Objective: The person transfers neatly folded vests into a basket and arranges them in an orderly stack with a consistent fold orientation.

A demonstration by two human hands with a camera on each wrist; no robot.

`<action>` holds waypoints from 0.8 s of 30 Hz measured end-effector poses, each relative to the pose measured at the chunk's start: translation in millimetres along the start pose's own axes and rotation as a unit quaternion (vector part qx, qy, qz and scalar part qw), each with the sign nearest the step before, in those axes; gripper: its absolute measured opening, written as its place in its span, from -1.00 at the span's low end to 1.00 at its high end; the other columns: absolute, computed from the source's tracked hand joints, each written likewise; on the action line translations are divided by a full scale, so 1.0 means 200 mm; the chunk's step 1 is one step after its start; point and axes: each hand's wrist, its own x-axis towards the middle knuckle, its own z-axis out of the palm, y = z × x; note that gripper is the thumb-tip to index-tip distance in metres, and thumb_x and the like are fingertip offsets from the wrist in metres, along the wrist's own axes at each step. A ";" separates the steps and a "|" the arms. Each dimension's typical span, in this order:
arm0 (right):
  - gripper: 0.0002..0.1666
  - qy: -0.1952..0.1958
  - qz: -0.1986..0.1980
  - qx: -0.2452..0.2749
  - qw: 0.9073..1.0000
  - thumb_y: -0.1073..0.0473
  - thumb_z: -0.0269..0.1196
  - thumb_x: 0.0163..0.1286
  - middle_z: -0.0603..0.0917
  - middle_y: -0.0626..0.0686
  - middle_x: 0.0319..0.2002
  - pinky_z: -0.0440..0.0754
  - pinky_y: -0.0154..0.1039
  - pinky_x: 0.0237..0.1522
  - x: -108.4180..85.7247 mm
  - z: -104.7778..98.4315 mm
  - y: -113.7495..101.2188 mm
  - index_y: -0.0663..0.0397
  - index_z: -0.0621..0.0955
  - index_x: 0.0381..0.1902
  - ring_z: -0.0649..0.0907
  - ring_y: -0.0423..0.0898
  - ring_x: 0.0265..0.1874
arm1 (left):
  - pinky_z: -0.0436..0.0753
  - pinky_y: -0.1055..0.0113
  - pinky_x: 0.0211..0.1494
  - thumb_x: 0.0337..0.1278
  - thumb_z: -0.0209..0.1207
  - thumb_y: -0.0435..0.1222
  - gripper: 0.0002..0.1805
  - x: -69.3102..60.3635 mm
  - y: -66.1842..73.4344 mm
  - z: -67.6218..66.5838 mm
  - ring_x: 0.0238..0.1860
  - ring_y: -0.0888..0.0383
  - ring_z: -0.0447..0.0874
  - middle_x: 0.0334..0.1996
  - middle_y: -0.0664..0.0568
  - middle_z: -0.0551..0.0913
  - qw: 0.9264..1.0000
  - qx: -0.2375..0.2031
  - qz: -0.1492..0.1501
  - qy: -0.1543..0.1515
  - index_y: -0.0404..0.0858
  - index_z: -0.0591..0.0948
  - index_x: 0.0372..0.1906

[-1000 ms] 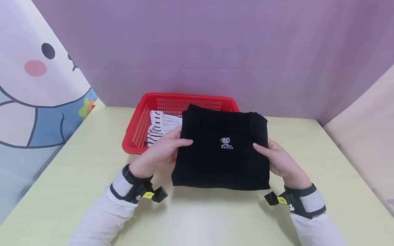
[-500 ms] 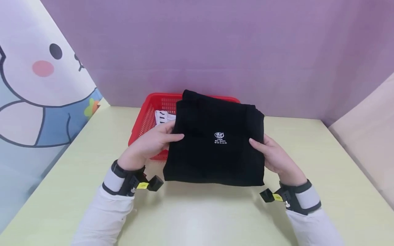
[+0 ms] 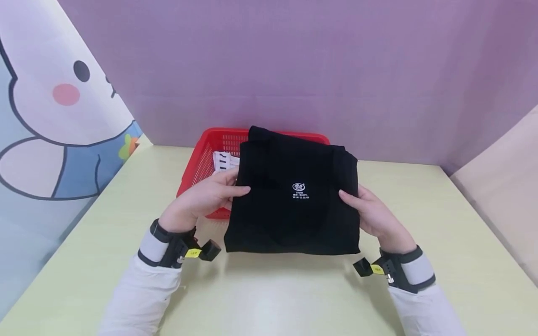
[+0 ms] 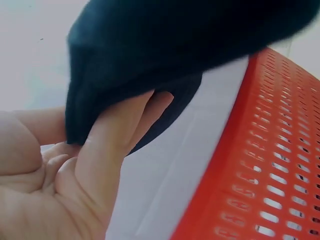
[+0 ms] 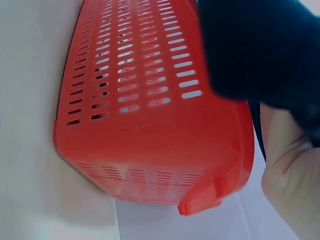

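Note:
A folded black garment (image 3: 294, 219) with a small white printed label is held up between both hands, over the front of a red plastic basket (image 3: 193, 170). My left hand (image 3: 201, 198) pinches its left edge, thumb on top and fingers beneath. The right hand (image 3: 376, 214) grips the opposite edge the same way. In the left wrist view, fingers of the left hand (image 4: 100, 155) reach under the dark cloth (image 4: 150, 45). Part of the right hand (image 5: 295, 160) shows beside the cloth in the right wrist view. Most of the basket's inside is hidden by the garment.
Inside the basket lies a white cloth with black stripes (image 3: 222, 161). The basket stands on a pale yellow table (image 3: 269, 294), near a purple backdrop (image 3: 294, 65). A cartoon-printed curtain (image 3: 38, 163) hangs at the left.
The black garment has shifted slightly up and left in the head view, covering more of the basket. A back layer has risen above its top edge. Both hands have kept their hold.

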 end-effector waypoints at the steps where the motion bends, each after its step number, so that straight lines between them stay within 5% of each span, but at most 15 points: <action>1: -0.68 0.001 0.001 -0.002 1.000 0.25 -0.15 0.54 0.67 -0.12 -0.04 0.67 -0.29 -0.12 0.00 0.00 0.00 -0.12 0.43 0.12 0.69 -0.22 -0.11 | 0.67 0.18 -0.04 0.34 -0.05 -0.35 -0.38 0.00 0.00 0.00 -0.14 0.16 0.69 0.27 -0.24 0.34 1.000 0.009 -0.001 0.003 -0.22 0.09 0.46; 7: -0.72 0.017 0.018 -0.029 0.999 0.21 -0.09 0.53 0.67 -0.15 -0.06 0.66 -0.30 -0.12 0.00 0.01 0.03 -0.16 0.46 0.08 0.68 -0.24 -0.13 | 0.66 0.22 -0.04 0.33 0.02 -0.26 -0.42 -0.03 -0.05 0.00 -0.21 0.14 0.67 0.16 -0.19 0.46 0.997 0.059 -0.024 0.035 -0.18 0.20 0.40; 13: -0.71 0.015 0.028 -0.042 0.999 0.20 -0.08 0.52 0.66 -0.16 -0.04 0.66 -0.29 -0.09 0.00 0.03 0.05 -0.19 0.44 0.09 0.67 -0.24 -0.10 | 0.46 0.44 -0.41 0.34 0.01 -0.28 -0.45 -0.07 -0.10 0.00 -0.50 0.22 0.46 0.04 -0.17 0.49 0.998 0.047 -0.020 0.038 -0.22 0.21 0.37; 19: -0.69 0.018 0.040 -0.054 0.998 0.18 -0.07 0.52 0.65 -0.20 -0.02 0.65 -0.29 -0.07 0.01 0.03 0.05 -0.24 0.35 0.15 0.66 -0.26 -0.08 | 0.64 0.41 -0.16 0.36 -0.03 -0.31 -0.41 -0.07 -0.15 0.00 -0.15 0.19 0.63 0.23 -0.25 0.40 0.999 0.020 0.000 0.035 -0.24 0.13 0.43; 24: -0.67 0.018 0.047 -0.046 0.998 0.20 -0.08 0.52 0.64 -0.20 -0.01 0.65 -0.28 -0.07 0.02 0.03 0.05 -0.24 0.33 0.16 0.66 -0.25 -0.07 | 0.65 0.33 -0.06 0.36 -0.03 -0.31 -0.42 -0.07 -0.15 0.00 -0.09 0.16 0.64 0.24 -0.28 0.39 0.999 0.019 -0.003 0.034 -0.27 0.14 0.41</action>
